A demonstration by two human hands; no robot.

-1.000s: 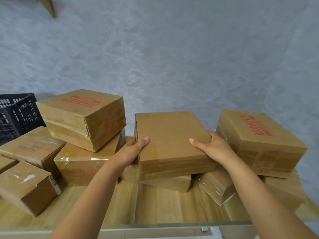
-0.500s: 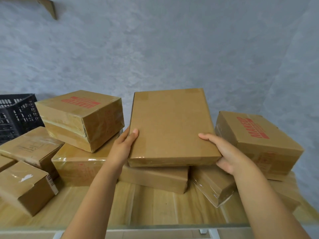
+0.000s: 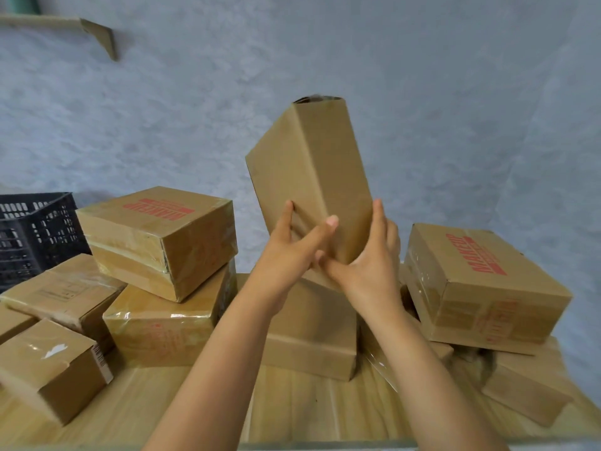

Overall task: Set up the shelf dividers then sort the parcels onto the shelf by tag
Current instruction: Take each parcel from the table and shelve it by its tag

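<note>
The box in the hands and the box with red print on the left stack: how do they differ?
The held box is raised above the pile and tilted on end; the left printed box lies flat on another box. The held box shows plain faces, while the left one has red lettering on top. The left hand and right hand grip the held box's lower end; nothing touches the printed one. Both are brown cardboard.

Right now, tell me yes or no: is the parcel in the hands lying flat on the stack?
No. The held parcel is lifted clear of the stack and tipped up on end, gripped at its lower end by the left hand and right hand.
</note>
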